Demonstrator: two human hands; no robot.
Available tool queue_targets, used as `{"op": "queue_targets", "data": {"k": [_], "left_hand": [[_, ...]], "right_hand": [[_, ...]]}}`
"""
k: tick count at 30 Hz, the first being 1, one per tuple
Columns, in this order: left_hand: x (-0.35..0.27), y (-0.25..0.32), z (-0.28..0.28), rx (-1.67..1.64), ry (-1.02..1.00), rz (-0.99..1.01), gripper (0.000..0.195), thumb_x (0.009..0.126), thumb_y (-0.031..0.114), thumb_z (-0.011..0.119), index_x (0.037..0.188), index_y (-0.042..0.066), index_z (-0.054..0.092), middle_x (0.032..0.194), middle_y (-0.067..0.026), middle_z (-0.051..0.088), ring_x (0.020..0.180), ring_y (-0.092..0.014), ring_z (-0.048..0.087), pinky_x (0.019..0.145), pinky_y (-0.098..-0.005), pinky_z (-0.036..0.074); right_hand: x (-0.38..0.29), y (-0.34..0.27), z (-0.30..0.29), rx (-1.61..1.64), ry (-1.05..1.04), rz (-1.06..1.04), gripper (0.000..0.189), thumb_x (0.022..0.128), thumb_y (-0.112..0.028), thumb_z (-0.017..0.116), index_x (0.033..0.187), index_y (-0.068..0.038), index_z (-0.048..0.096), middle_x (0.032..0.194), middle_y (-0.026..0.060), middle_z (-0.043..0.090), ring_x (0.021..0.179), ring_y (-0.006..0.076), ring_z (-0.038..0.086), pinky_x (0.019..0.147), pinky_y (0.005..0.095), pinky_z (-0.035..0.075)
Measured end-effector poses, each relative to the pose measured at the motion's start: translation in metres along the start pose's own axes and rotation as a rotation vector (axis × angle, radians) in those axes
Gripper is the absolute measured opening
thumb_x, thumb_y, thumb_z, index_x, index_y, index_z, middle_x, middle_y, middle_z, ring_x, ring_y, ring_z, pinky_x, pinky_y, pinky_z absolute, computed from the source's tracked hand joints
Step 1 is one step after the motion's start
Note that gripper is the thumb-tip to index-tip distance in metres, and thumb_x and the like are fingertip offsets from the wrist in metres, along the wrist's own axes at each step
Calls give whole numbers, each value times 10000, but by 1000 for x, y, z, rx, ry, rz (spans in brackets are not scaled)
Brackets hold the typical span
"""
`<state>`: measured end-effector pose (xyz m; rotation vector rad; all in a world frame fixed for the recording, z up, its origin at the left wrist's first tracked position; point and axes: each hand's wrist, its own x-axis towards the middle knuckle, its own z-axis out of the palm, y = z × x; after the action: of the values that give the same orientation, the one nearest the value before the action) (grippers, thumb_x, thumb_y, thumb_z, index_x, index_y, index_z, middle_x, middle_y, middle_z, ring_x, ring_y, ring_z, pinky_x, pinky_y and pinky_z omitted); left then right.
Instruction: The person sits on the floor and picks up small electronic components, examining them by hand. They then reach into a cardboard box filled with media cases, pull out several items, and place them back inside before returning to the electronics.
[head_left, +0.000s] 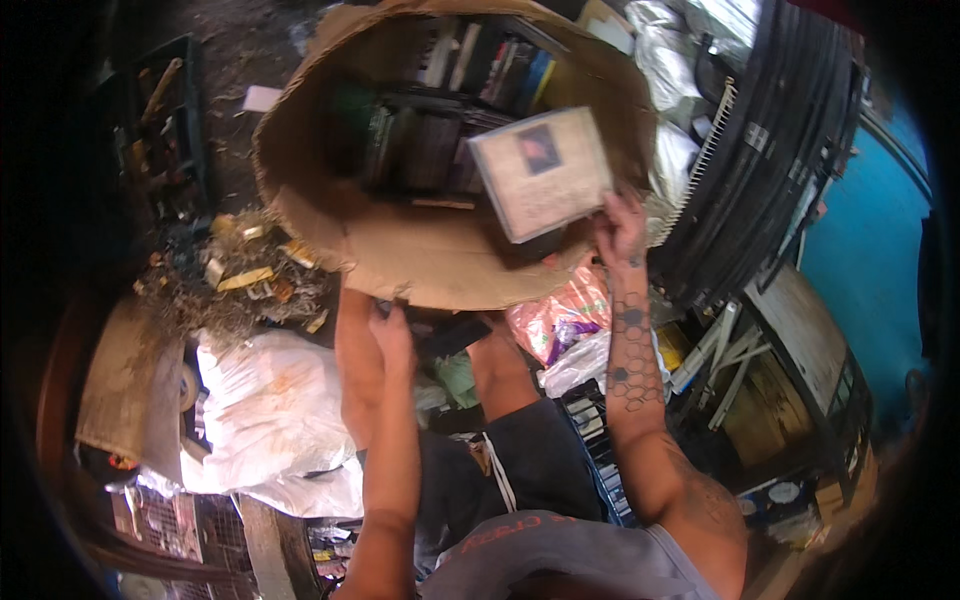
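My right hand grips the lower right corner of a CD jewel case, whose pale front bears writing and a small dark picture. The case is tilted over the open mouth of a large cardboard box. Inside the box, rows of cases stand with their edges up. My left hand is by the near rim of the box, above my knee, closed on a small dark thing I cannot make out.
Left lie a heap of stripped fibre and scraps and a white sack. Stacked black panels stand at the right, above an open-fronted cabinet. An orange plastic bag sits below the box, and a blue crate beside my thigh.
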<state>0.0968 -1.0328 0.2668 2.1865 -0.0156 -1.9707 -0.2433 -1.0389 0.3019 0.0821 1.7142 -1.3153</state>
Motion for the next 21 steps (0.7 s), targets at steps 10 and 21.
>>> {"op": "queue_targets", "data": {"k": [10, 21], "left_hand": [[7, -7, 2, -20, 83, 187, 425, 837, 81, 599, 1215, -52, 455, 962, -134, 608, 773, -199, 618, 678, -295, 509], [12, -2, -3, -66, 77, 237, 386, 873, 75, 553, 1221, -28, 421, 750, -113, 591, 421, -199, 562, 336, -301, 464]], "right_hand": [[35, 38, 3, 271, -21, 126, 310, 835, -166, 607, 1093, 4, 581, 1088, 107, 608, 1075, 239, 537, 974, 419, 390], [132, 140, 14, 85, 203, 187, 313, 882, -260, 613, 1113, -59, 547, 935, 87, 565, 784, 213, 537, 673, 350, 459]]}}
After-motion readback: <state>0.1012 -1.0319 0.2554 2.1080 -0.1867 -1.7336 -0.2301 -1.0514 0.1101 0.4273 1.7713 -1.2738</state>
